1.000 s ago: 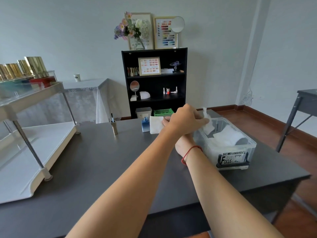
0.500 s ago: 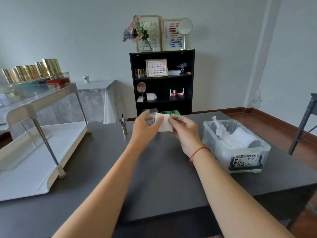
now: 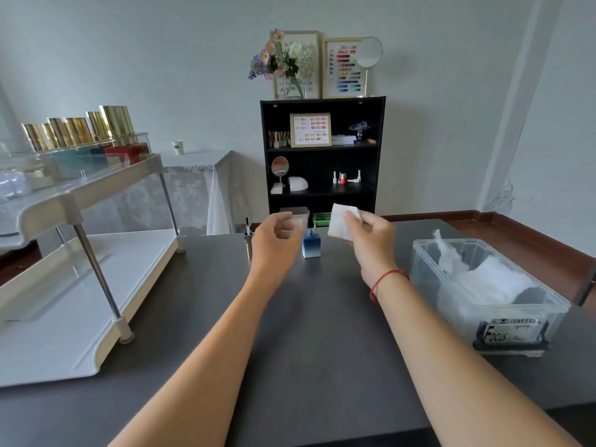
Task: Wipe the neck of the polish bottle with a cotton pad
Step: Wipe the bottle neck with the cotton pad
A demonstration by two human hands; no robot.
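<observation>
- On the dark counter point(image 3: 322, 333), between both hands, the blue polish bottle point(image 3: 311, 247) stands upright with its neck bare.
- Fingers of the right hand point(image 3: 371, 243) pinch the cotton pad point(image 3: 342, 221) just above it. The left hand point(image 3: 274, 245) hangs loosely curled and empty.
- Best to steady the bottle's body first, then wrap the pad round the neck and twist.
- Beyond: a clear bin point(image 3: 451, 295) to the right, and a black bookshelf point(image 3: 322, 192) against the wall.

Dark table point(image 3: 322, 343) bears polish bottle point(image 3: 311, 249); brush cap point(image 3: 248, 241); clear bin point(image 3: 451, 306); white rack point(image 3: 64, 317).
</observation>
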